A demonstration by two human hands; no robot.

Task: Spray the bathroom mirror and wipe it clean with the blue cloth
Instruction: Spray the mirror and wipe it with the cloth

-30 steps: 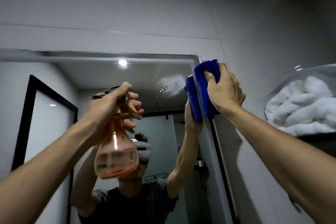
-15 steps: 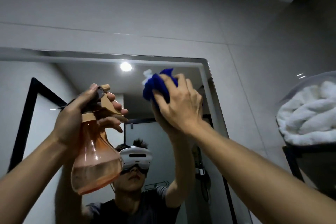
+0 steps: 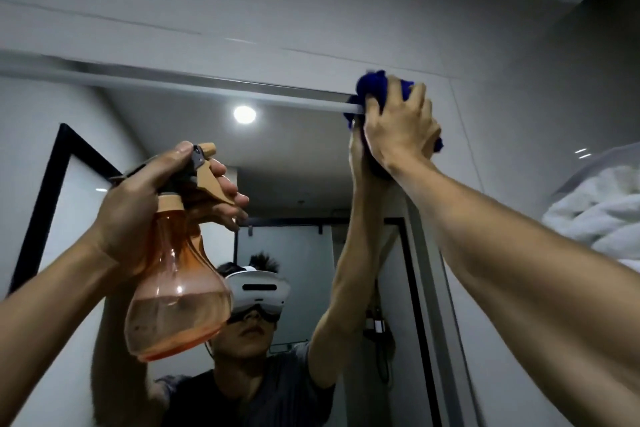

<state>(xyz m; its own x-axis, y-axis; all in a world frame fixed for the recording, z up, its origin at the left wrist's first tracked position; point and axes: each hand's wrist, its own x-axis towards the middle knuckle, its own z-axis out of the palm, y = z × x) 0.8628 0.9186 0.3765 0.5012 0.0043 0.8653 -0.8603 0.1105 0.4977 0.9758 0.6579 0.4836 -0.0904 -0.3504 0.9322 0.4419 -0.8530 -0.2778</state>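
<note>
The bathroom mirror [image 3: 304, 163] fills the middle of the head view, its top edge running across the wall. My right hand [image 3: 398, 128] presses a bunched blue cloth [image 3: 377, 85] against the mirror's top right corner; most of the cloth is hidden under the hand. My left hand [image 3: 145, 198] grips the neck and trigger of an orange see-through spray bottle [image 3: 176, 291], held up in front of the mirror at the left, nozzle towards the glass. The bottle holds liquid in its lower part.
Grey tiled wall [image 3: 311, 10] surrounds the mirror. A shelf with folded white towels [image 3: 602, 215] sticks out at the right, close to my right forearm. The mirror reflects a person with a headset, a black door frame and a ceiling light.
My right hand swept the cloth left across the sprayed patch, then back up to the top right corner. The spray mist patch is gone. The bottle stays raised in my left hand.
</note>
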